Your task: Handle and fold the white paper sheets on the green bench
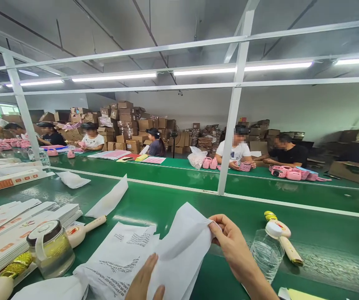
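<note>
Right grip (229,241) pinches a bag (184,239) by its corner above the green surface (167,196); left grip (145,275), fingers apart, touches it. It looks light, soft, probably slippery, best held by its edges.

R hand (234,246): open green tabletop (163,189) straight ahead, up to white post (234,125). Btl (268,254) just R of it blocks low sideways pass; cream-handled tool (290,250) lies past btl. L hand (143,277): printed bag (120,254) just L, then jar (53,250) + flat-box stack (7,237) farther L, obstructing. Free gap ahead, btwn loose white pouch (110,198) & held white bag (182,243).
</note>
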Motion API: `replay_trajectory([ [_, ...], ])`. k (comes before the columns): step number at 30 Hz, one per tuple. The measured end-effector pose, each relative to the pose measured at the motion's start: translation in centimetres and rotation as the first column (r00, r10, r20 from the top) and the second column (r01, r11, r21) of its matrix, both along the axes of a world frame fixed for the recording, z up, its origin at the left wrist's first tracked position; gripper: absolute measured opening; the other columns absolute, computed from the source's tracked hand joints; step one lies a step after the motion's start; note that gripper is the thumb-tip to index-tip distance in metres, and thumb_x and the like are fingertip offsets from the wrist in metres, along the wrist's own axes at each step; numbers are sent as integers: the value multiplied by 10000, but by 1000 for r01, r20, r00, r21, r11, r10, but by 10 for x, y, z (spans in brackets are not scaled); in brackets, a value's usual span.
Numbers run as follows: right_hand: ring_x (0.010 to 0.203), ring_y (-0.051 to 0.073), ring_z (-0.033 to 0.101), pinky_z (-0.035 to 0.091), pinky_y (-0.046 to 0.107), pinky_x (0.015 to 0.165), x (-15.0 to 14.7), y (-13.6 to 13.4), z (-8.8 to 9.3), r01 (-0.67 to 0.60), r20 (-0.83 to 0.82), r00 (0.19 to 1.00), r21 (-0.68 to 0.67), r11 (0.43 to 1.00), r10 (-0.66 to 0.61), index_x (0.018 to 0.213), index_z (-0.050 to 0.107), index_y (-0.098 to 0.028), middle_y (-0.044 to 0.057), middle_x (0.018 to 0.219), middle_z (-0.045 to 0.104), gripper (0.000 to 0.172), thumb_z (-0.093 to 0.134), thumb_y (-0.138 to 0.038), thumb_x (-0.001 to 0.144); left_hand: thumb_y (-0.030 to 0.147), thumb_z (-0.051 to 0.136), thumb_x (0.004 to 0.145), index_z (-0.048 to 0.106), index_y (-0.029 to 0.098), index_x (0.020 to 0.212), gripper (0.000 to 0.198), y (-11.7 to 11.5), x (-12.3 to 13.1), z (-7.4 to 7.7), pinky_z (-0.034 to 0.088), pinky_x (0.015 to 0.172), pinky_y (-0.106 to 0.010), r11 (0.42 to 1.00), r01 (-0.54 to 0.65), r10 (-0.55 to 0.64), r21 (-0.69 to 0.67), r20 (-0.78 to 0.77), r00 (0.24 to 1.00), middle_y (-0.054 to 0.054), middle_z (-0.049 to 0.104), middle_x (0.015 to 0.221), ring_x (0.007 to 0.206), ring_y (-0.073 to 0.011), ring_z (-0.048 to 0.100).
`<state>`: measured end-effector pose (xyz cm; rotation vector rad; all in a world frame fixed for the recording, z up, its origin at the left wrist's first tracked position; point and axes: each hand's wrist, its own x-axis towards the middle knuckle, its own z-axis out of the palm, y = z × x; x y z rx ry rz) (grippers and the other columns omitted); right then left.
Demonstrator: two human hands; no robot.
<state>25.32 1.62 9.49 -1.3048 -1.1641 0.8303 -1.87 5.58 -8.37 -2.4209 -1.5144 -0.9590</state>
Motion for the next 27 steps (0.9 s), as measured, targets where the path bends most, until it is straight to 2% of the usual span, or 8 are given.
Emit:
replay_trajectory([
  [2,765,149,560,476,287,711,0,-13,19,-152,-114,982,11,988,152,1017,584,-227,-6,882,627,426,657,-630,902,597,423,995,197,305,1641,745,6,1,50,292,1299,-568,885,282,-76,-370,483,872,-29,226,1754,1612,-273,231],
  [4,722,103,533,449,237,672,0,-23,35,-259,-203,944,37,965,261,1016,607,-221,-23,887,624,414,753,-581,872,722,490,921,107,361,1649,899,12,5,98,184,1303,-631,605,610,-6,-512,763,646,-4,61,1783,1620,-336,178],
  [7,724,86,554,441,206,664,1,-27,45,-352,-359,864,74,933,354,1020,644,-209,-26,866,637,377,872,-433,819,694,571,903,449,226,1554,811,13,15,142,385,1208,-484,234,918,-61,-321,937,344,-143,473,1629,1497,-348,436],
  [9,761,102,609,476,217,697,2,-22,38,-344,-441,830,77,936,341,1039,660,-206,-11,903,674,418,924,-376,763,664,663,865,662,171,1368,704,8,24,147,545,965,-392,117,951,-25,-287,956,292,-171,751,1276,1180,-320,695],
  [13,840,162,695,541,264,749,-6,-8,-9,-220,-506,842,-8,975,186,1156,642,-245,12,1010,743,573,934,-455,709,569,722,881,761,173,1171,492,-3,37,130,529,741,-268,280,887,36,-368,927,373,-68,813,889,815,-191,729],
  [19,808,316,741,565,395,764,-31,-5,-106,-231,-417,901,-227,946,120,846,742,-126,160,830,779,725,802,-814,624,626,727,789,733,143,1092,569,6,33,96,576,926,-434,582,701,37,-411,875,483,-114,795,1057,978,-302,727],
  [24,827,313,703,535,385,774,-47,-11,-134,-166,-244,962,-160,973,124,885,753,-139,143,887,779,774,787,-839,556,486,649,873,506,203,1358,579,6,24,91,379,1153,-565,956,209,26,-207,768,639,-164,577,1422,1313,-337,529],
  [27,807,296,677,518,351,735,-61,-18,-131,-214,-175,966,-137,967,189,886,759,-166,84,814,742,722,744,-825,591,380,611,922,611,298,1266,354,-4,30,109,453,1027,-406,908,375,-210,-187,572,793,-24,711,1199,1128,-231,629],
])
